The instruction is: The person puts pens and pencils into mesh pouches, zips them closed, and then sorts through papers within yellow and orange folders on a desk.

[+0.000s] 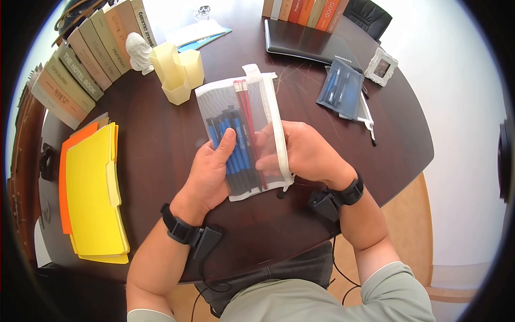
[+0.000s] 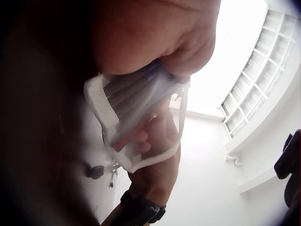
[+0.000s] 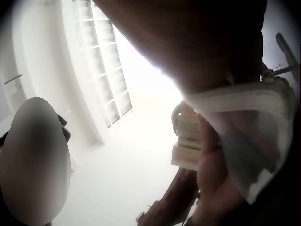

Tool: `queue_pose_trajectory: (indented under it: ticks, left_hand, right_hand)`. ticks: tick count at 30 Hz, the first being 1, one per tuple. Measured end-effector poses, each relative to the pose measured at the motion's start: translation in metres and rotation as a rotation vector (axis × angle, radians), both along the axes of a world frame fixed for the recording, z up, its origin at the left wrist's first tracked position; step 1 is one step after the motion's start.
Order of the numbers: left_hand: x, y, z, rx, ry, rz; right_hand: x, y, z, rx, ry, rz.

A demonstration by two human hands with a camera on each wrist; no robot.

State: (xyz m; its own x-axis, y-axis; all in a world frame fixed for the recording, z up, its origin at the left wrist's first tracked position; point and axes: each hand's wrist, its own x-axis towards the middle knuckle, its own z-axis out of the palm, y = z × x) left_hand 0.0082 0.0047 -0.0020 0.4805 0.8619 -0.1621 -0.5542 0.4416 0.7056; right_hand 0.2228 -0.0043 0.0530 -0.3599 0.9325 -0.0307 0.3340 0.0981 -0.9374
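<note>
A white-edged mesh zip pouch [image 1: 217,88] is held up over the desk, its zipper side towards the right. Several blue-and-black pens [image 1: 236,153] lie inside it, beside red pencils [image 1: 248,110] with white erasers at the top. My left hand [image 1: 210,170] grips the pouch from the left, thumb across the front over the pens. Through the zipper opening reaches my right hand [image 1: 307,150]; its fingers [image 1: 266,163] show through the mesh right at the pencils. In the left wrist view, those fingers look bent inside the pouch [image 2: 160,157]; I cannot tell whether they pinch the pencils.
A blue-grey mesh pouch [image 1: 341,88] with pens lies at the right, near a closed laptop [image 1: 306,43] and a white picture frame [image 1: 381,67]. Yellow folders [image 1: 91,198] lie at the left. Books [image 1: 86,70], a white bust [image 1: 139,52] and pale hexagonal cups [image 1: 174,80] stand behind.
</note>
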Motion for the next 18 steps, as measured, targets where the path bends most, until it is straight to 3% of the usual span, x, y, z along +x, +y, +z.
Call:
queue_pose_trajectory:
  ticks: [8,18]
  left_hand:
    - [0.001,0.000,0.000,0.005,0.018,0.005]
    - [0.006,-0.002,0.002,0.037,-0.016,-0.016]
  right_hand:
    - [-0.003,-0.005,0.012,0.003,-0.103,-0.019]
    - [-0.006,-0.001,-0.014,0.326,-0.078,-0.135]
